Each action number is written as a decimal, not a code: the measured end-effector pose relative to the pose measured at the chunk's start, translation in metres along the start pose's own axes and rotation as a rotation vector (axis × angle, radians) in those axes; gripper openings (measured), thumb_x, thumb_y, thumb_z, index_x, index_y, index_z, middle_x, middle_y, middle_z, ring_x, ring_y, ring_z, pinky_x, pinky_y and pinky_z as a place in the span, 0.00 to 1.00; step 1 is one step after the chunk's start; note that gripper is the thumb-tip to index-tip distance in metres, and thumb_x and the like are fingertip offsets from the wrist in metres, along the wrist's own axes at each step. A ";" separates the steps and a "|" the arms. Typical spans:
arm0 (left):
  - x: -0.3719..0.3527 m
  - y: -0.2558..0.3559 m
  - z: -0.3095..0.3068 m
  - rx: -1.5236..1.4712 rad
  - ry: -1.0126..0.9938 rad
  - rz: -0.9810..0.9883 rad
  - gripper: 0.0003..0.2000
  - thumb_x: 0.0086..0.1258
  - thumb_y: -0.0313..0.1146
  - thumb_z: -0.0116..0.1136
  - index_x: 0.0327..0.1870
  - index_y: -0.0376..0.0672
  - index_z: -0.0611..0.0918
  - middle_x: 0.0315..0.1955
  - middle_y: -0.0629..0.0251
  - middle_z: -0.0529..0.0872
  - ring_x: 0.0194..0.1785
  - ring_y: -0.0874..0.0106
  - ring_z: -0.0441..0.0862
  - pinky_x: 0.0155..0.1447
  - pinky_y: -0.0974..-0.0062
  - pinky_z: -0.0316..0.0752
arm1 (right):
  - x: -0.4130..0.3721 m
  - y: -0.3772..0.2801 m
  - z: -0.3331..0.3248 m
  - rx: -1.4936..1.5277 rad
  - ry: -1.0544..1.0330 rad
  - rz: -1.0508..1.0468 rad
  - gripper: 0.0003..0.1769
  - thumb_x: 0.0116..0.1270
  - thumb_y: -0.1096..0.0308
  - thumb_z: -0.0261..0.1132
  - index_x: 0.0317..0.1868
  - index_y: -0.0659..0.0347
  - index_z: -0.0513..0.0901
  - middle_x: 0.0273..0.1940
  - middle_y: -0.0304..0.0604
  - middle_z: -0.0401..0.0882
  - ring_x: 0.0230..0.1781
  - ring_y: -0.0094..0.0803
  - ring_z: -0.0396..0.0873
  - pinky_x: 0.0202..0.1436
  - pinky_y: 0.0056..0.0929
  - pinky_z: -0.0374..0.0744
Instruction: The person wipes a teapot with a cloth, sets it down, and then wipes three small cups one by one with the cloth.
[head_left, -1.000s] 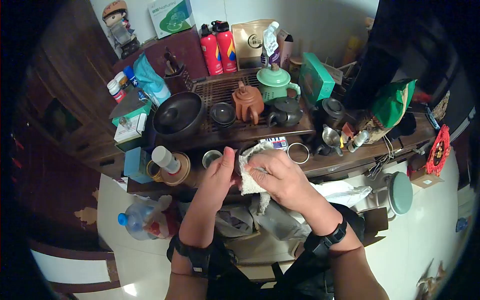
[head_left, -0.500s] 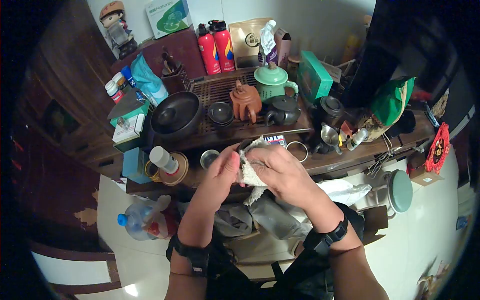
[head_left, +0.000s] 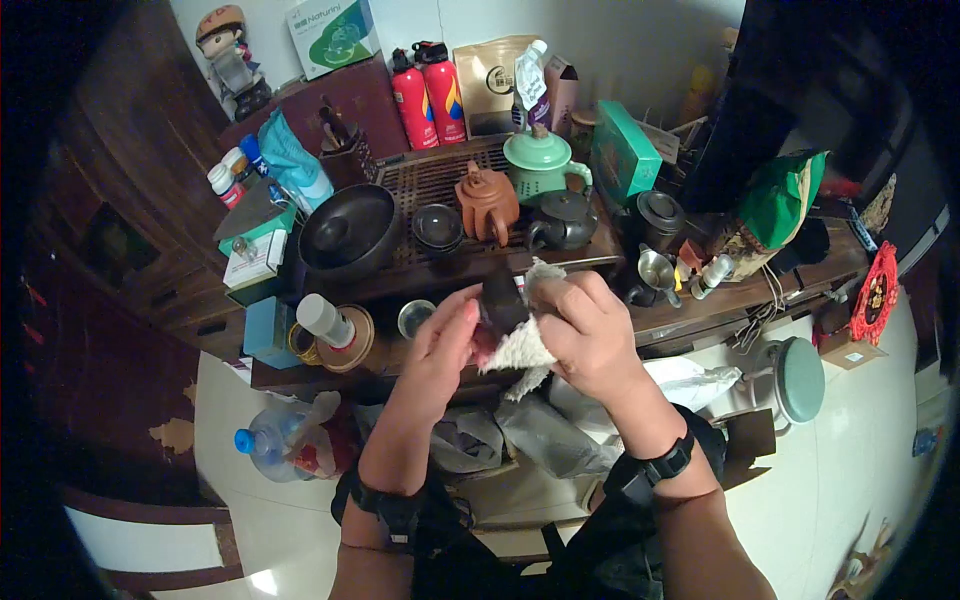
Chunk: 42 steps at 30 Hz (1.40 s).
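In front of the tea table's edge, my left hand [head_left: 442,345] is closed around the side of a small dark cup [head_left: 503,303], blurred and partly covered. My right hand [head_left: 588,325] grips a white cloth [head_left: 522,348] and presses it against the cup's right side. One end of the cloth hangs down below the hands. Just behind them, a black teapot [head_left: 562,220] and a brown clay teapot [head_left: 487,200] stand on the slatted tea tray [head_left: 400,180]. A small round metal-rimmed dish [head_left: 416,318] lies left of my left hand.
Dark bowls [head_left: 350,230] sit on the tray's left side, near a white cylinder [head_left: 327,322] lying on a round wooden lid. A green lidded mug [head_left: 540,165] stands behind the teapots, and a metal pitcher [head_left: 655,275] to the right. Plastic bags [head_left: 555,440] lie below the table edge.
My hands have turned the cup, so more of its dark side shows. My right hand has shifted slightly right with the cloth, and the cloth now lies lower across the cup.
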<state>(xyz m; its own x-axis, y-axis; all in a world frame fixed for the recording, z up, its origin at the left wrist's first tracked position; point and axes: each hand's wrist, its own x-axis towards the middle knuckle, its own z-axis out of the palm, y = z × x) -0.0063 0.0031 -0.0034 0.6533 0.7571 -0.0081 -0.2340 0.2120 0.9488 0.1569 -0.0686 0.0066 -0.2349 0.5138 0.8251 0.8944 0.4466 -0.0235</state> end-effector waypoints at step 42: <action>-0.004 -0.008 0.010 -0.290 -0.177 -0.327 0.30 0.63 0.66 0.38 0.47 0.47 0.73 0.24 0.70 0.77 0.18 0.81 0.72 0.17 0.85 0.63 | 0.002 -0.004 -0.027 1.113 -0.288 0.523 0.19 0.63 0.72 0.56 0.55 0.66 0.72 0.56 0.50 0.69 0.58 0.36 0.67 0.60 0.30 0.64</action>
<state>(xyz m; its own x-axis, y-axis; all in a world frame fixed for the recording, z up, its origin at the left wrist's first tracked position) -0.0001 -0.0080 -0.0082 0.8328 0.5106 -0.2140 -0.1710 0.6048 0.7778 0.1628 -0.0892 0.0230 -0.1501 0.8928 0.4246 0.1344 0.4440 -0.8859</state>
